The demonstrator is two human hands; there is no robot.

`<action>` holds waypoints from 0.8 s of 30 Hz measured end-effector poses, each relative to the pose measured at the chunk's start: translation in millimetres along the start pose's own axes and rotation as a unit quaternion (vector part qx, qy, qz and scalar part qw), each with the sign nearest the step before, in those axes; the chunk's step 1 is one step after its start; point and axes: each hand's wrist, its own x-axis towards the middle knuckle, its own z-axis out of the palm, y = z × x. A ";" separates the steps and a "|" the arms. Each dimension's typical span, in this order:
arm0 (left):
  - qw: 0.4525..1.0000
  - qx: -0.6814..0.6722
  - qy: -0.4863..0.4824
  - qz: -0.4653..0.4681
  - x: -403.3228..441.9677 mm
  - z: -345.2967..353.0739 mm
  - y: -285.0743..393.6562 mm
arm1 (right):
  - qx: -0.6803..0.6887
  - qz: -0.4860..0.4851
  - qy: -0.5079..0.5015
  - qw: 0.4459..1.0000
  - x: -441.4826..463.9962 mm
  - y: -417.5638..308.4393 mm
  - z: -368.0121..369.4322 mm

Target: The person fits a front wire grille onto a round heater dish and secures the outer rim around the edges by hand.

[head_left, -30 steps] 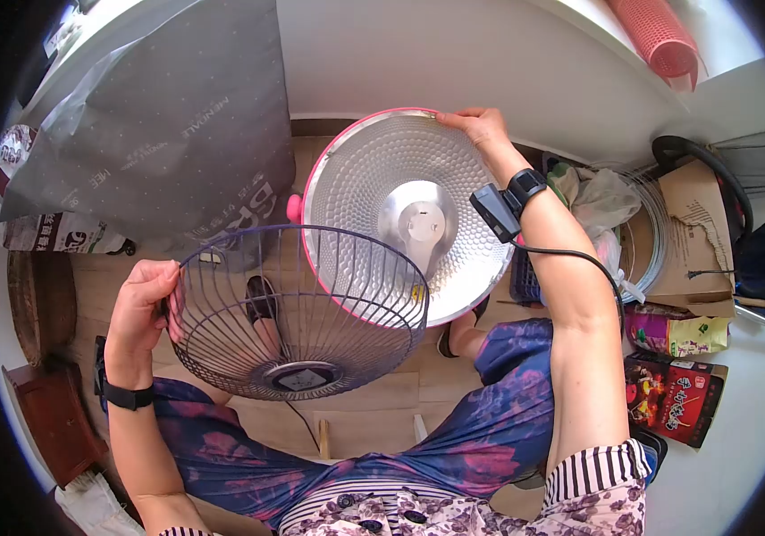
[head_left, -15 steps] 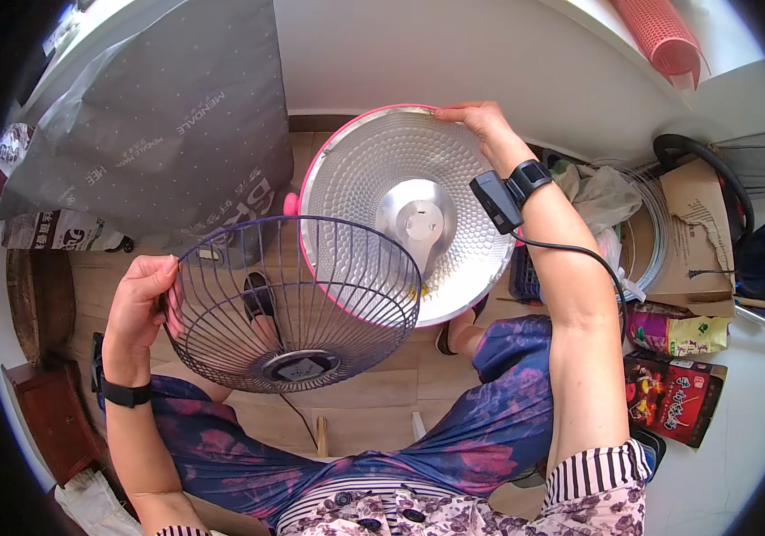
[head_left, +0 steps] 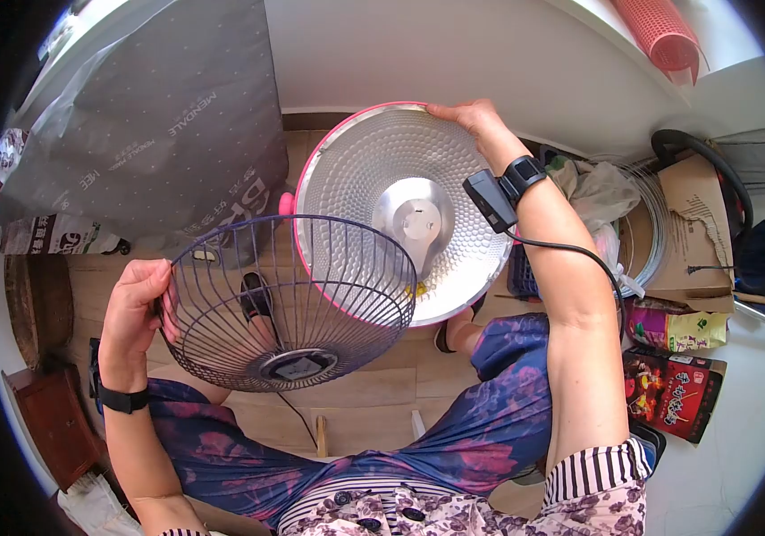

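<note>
My left hand [head_left: 138,299] is closed on the rim of a dark wire heater guard [head_left: 302,308], a bowl-shaped grille with a round badge at its base. It is held up and tilted, its right part overlapping the heater in view. The heater bowl [head_left: 347,161] has a dimpled silver reflector, a pink outer edge and a metal centre piece [head_left: 419,225]. My right hand [head_left: 474,122] grips the bowl's upper right rim, thumb over the edge and fingers mostly hidden behind. A small yellow patch shows low in the reflector.
A large grey bag [head_left: 150,125] stands at the left by the wall. To the right are a coil of wire [head_left: 655,232], a torn cardboard box [head_left: 700,214], a purple packet [head_left: 668,326] and a red-black box [head_left: 673,393]. A pink rolled mesh [head_left: 664,40] lies above. A cable hangs from my right wrist.
Both hands keep their hold. The guard and the heater bowl have shifted very slightly left in view, along with much of the surroundings.
</note>
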 end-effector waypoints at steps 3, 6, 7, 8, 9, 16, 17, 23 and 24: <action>1.000 0.004 0.003 0.001 0.1 -3.4 -2.2 | 0.084 -0.022 -0.061 0.994 -12.0 -9.3 -5.4; 1.000 0.000 0.006 0.001 -0.1 -3.6 -2.5 | -0.022 0.058 -0.020 0.998 -2.0 -7.6 -5.1; 1.000 -0.002 0.008 0.000 -0.4 -3.3 -1.8 | -0.040 0.055 -0.010 0.998 0.5 -5.6 -4.7; 1.000 -0.004 0.006 -0.001 -0.7 -2.3 -0.7 | -0.057 0.051 0.000 0.997 3.0 -3.4 -4.1; 1.000 -0.005 0.005 -0.002 -1.2 -0.9 0.5 | -0.075 0.048 0.010 0.996 1.3 -6.1 -2.6; 1.000 -0.012 -0.004 -0.001 -2.2 -0.1 1.2 | -0.008 -0.004 -0.003 1.000 5.3 5.0 -5.0; 1.000 -0.012 -0.005 -0.002 -2.8 0.6 1.1 | 0.029 -0.004 -0.001 1.000 11.0 12.2 -6.6; 0.998 0.017 -0.045 -0.041 -0.3 -2.7 -8.1 | -0.069 -0.003 0.083 0.994 15.7 18.2 -5.3; 0.996 0.026 -0.056 -0.058 0.6 0.3 -11.8 | -0.086 -0.005 0.093 0.992 13.8 17.3 -3.8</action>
